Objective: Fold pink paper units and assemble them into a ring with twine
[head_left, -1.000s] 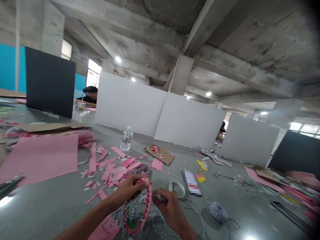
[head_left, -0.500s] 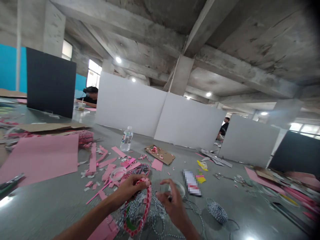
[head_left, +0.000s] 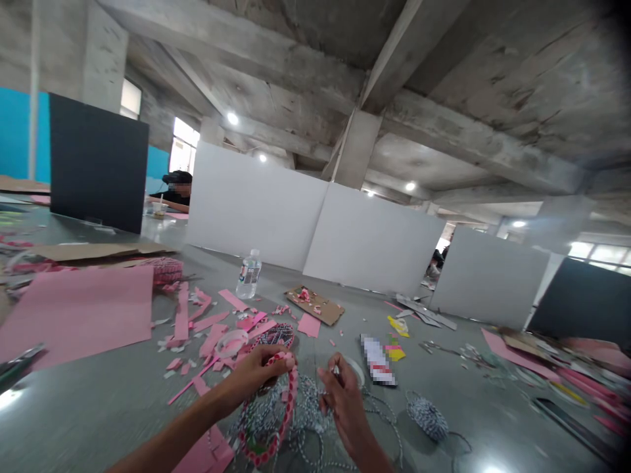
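Observation:
My left hand (head_left: 257,368) is closed on the top of a pink strip with red scallops (head_left: 288,410), bent into a hanging loop. To its right, my right hand (head_left: 341,393) has its fingers drawn together; whatever lies in the pinch is too small to make out. A tangle of grey-and-white cord (head_left: 309,402) spreads beneath and between both hands. Just beyond my left hand sits a dark patterned piece with a pink edge (head_left: 279,334). A clear tape roll (head_left: 355,373) lies partly hidden behind my right hand.
Pink paper scraps (head_left: 211,338) and a large pink sheet (head_left: 93,309) cover the left. A water bottle (head_left: 249,274) stands ahead, near brown cardboard (head_left: 315,305). A cord ball (head_left: 428,417), scissors (head_left: 438,348) and a phone (head_left: 566,424) lie right. White panels (head_left: 256,203) stand behind.
My right hand's fingers were spread apart and have now come together in a pinch. My left hand keeps hold of the scalloped strip, whose loop has shifted slightly.

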`<action>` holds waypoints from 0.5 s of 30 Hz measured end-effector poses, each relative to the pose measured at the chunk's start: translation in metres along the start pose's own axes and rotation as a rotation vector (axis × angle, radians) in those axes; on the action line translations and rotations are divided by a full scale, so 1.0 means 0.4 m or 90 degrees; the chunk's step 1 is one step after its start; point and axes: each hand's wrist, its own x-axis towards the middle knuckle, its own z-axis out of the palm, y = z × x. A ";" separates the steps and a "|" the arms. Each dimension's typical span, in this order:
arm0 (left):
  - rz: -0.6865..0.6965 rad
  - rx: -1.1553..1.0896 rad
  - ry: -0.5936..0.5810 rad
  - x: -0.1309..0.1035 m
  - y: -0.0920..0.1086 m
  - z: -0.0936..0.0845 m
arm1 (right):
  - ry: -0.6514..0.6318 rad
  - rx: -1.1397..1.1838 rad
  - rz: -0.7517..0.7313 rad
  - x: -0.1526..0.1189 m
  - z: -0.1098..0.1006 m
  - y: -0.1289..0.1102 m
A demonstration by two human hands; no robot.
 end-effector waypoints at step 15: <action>-0.019 0.023 0.005 0.000 0.003 -0.001 | -0.033 0.110 0.000 -0.006 -0.002 -0.041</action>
